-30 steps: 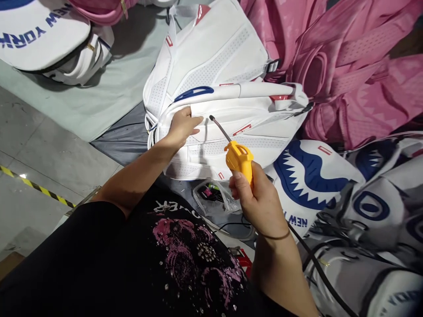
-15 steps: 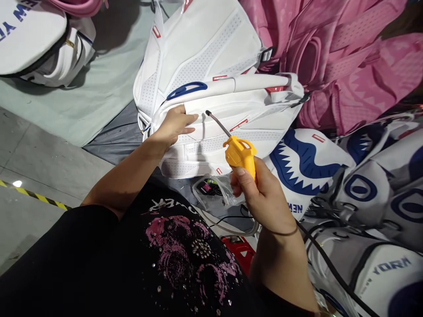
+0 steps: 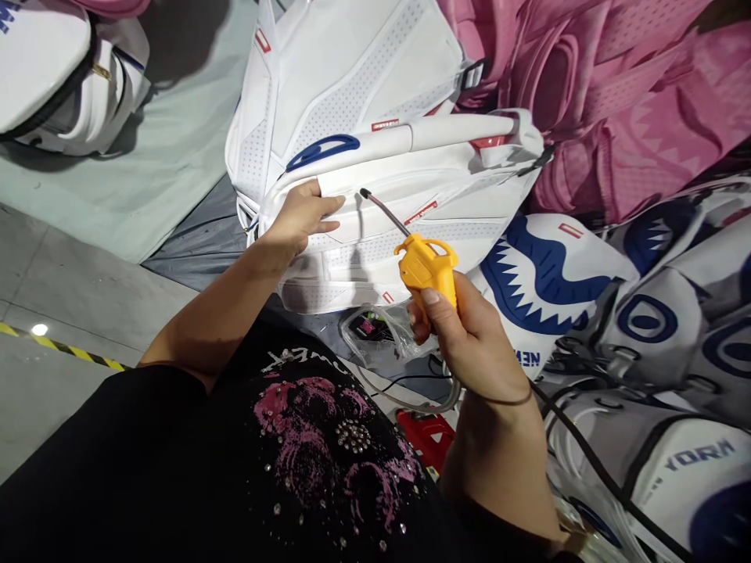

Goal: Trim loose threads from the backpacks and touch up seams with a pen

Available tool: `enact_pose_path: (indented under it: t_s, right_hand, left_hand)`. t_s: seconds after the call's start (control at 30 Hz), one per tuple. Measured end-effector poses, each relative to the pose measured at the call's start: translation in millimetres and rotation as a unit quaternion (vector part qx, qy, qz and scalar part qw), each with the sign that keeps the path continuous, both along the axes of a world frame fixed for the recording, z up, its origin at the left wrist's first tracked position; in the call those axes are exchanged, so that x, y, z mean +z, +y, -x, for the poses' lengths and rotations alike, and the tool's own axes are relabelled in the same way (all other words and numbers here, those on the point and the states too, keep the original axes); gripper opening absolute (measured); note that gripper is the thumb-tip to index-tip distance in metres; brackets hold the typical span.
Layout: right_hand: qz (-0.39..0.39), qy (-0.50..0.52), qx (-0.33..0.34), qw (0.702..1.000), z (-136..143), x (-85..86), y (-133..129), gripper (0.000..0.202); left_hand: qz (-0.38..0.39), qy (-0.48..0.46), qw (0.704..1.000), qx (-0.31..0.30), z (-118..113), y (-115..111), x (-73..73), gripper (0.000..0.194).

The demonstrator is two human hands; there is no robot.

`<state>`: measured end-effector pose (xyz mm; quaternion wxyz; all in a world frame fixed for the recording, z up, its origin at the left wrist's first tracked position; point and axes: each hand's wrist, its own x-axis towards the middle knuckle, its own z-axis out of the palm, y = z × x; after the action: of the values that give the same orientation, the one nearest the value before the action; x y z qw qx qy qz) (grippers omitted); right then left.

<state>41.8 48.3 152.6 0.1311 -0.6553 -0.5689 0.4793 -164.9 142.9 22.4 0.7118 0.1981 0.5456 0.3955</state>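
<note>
A white backpack (image 3: 411,188) lies across the work surface before the person whose view I follow from afar, a shoulder strap uppermost. The right hand (image 3: 472,332) grasps a yellow blow gun (image 3: 428,270), its black-tipped nozzle angled at the pale panel; contact or slight clearance, I cannot tell. The left hand (image 3: 305,211) rests on the same panel, fingers spread and unclenched, just beside the tip.

In my judgement, good work here calls for a light left palm that flattens the cloth, fingertips out of the nozzle's line, and a tip just off the fabric, passed evenly along the seams. The trailing black hose (image 3: 587,446) needs slack, lest it drag on neighbouring bags.

A red label (image 3: 421,211) on the backpack carries white lettering too small for me to read; the navy badge (image 3: 322,152) on the strap shows no words I can make out. To the right, a shark-mouth bag (image 3: 533,274) bears what seems to be "NEW"; below it, a white flap (image 3: 698,461) reads "YORK". Pink bags (image 3: 639,148) lie beyond, their markings unreadable.
</note>
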Motion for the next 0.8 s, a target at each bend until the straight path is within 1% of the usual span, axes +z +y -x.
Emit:
enact_pose_path:
  t_s: [0.1, 0.17, 0.27, 0.37, 0.43, 0.5, 0.6, 0.7, 0.8]
  right_hand:
    - [0.005, 0.001, 0.003, 1.0, -0.4, -2.4, 0.8, 0.039]
    - [0.004, 0.012, -0.001, 1.0, -3.2, -6.9, -1.0, 0.039]
    - [-0.006, 0.073, -0.052, 0.996, -14.9, -18.4, -12.0, 0.04]
    - [0.016, 0.141, -0.106, 0.984, -30.2, -32.6, -34.7, 0.043]
    - [0.059, 0.171, -0.098, 0.979, -36.4, -41.9, -53.2, 0.038]
    - [0.098, 0.194, -0.065, 0.974, -37.8, -50.6, -70.7, 0.034]
    - [0.124, 0.227, -0.037, 0.965, -34.7, -63.4, -89.4, 0.037]
    - [0.124, 0.263, -0.038, 0.956, -33.2, -73.8, -96.6, 0.04]
    - [0.13, 0.274, -0.037, 0.952, -37.4, -78.9, -96.1, 0.041]
  left_hand:
    - [0.001, 0.003, 1.0, -0.001, 0.3, 0.2, -1.6, 0.026]
    - [0.004, 0.005, 1.0, 0.003, 0.9, 0.7, -3.2, 0.024]
    - [0.006, -0.009, 1.0, 0.024, 2.0, 2.0, -4.2, 0.019]
    - [-0.002, -0.027, 0.999, 0.036, 1.6, 3.3, -2.9, 0.026]
    - [-0.004, -0.005, 0.999, 0.035, 0.3, 4.0, -2.2, 0.029]
    - [0.003, 0.035, 0.999, 0.037, -1.1, 5.1, -2.7, 0.028]
    - [0.021, 0.079, 0.996, 0.042, -1.5, 7.7, -5.2, 0.026]
    - [0.033, 0.085, 0.995, 0.051, 0.0, 10.6, -8.2, 0.026]
    - [0.03, 0.079, 0.995, 0.062, 1.4, 10.5, -10.7, 0.028]
